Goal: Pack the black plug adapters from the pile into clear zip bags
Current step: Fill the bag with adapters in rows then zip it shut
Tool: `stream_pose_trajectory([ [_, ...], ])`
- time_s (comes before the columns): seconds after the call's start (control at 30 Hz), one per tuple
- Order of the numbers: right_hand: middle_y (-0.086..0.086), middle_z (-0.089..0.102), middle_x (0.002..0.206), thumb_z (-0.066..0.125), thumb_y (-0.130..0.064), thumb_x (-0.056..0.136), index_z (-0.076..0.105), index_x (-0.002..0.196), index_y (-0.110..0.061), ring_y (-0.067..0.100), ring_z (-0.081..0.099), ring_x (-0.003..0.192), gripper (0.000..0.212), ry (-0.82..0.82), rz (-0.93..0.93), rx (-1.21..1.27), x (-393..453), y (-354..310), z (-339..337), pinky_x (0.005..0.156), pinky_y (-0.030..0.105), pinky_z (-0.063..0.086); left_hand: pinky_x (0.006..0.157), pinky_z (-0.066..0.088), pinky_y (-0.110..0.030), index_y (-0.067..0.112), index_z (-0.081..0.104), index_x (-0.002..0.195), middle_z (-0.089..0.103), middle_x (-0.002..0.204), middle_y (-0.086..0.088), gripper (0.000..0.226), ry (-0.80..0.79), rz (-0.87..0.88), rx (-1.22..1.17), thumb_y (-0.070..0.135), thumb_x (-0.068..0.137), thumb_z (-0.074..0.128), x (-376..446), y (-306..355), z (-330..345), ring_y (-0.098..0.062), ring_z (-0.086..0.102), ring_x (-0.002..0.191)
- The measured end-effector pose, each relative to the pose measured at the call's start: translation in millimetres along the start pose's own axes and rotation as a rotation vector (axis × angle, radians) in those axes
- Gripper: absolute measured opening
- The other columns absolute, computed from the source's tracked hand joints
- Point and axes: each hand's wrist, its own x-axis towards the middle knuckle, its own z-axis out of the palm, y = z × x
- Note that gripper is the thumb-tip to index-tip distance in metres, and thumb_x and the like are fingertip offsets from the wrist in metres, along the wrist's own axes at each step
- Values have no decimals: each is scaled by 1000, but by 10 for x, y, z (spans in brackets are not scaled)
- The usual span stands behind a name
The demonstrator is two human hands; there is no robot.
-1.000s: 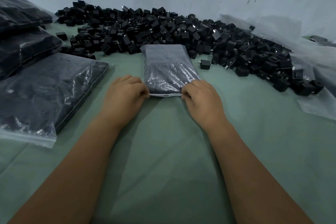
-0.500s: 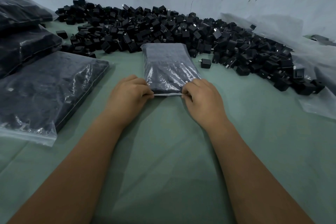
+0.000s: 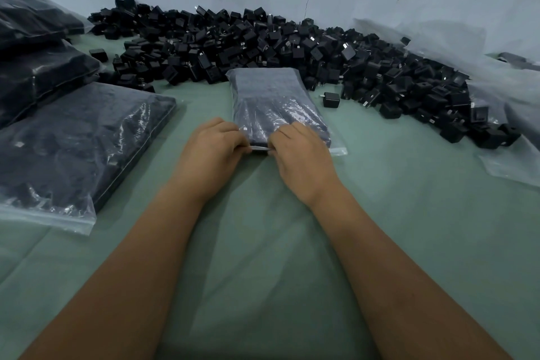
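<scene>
The filled zip bag (image 3: 277, 102) lies flat on the green table (image 3: 263, 257), its far end touching the pile of black plug adapters (image 3: 292, 44). Both hands pinch its near sealing edge. Compared with one second ago, the right hand (image 3: 304, 161) has slid left along this edge, so it is now close to the left hand (image 3: 210, 155), and the bag's right corner lies free. One adapter (image 3: 331, 99) sits alone beside the bag.

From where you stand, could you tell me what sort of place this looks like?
Probably a small packing workshop: a big loose pile of black plug adapters on a green-covered table, and filled zip bags stacked to the left.
</scene>
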Motion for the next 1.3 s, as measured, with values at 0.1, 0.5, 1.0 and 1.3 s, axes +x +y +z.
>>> stream_pose_trajectory([
  [0.1, 9, 61, 97, 54, -1, 86, 62, 94, -7, 28, 52, 96, 13, -8, 6, -10, 7, -9, 5, 84, 34, 37, 70, 46, -34, 3, 74, 79, 66, 76, -11, 8, 1, 23, 33, 7, 76, 80, -2, 40, 15, -33, 58, 73],
  [0.5, 9, 59, 100, 54, -7, 89, 62, 98, -7, 28, 50, 100, 12, 6, 62, 12, -38, 50, -10, 86, 33, 36, 62, 54, -43, -1, 77, 77, 68, 74, -17, 6, -8, 73, -26, 3, 75, 74, 23, 124, 28, -37, 61, 69],
  [1.0, 11, 62, 85, 60, 7, 77, 65, 83, -3, 29, 54, 85, 13, 10, 54, 36, -28, 36, -3, 73, 37, 42, 66, 51, -41, -2, 69, 75, 65, 74, -17, 4, -16, 55, -1, -4, 79, 71, 25, 125, 93, -35, 58, 72],
  [1.3, 11, 59, 101, 55, 1, 85, 61, 97, -5, 29, 49, 100, 15, 4, 118, 30, -71, 95, -43, 85, 34, 35, 76, 45, -45, -1, 68, 86, 64, 87, -18, 13, 18, -35, 54, 10, 91, 65, 3, 43, 113, -37, 55, 84],
])
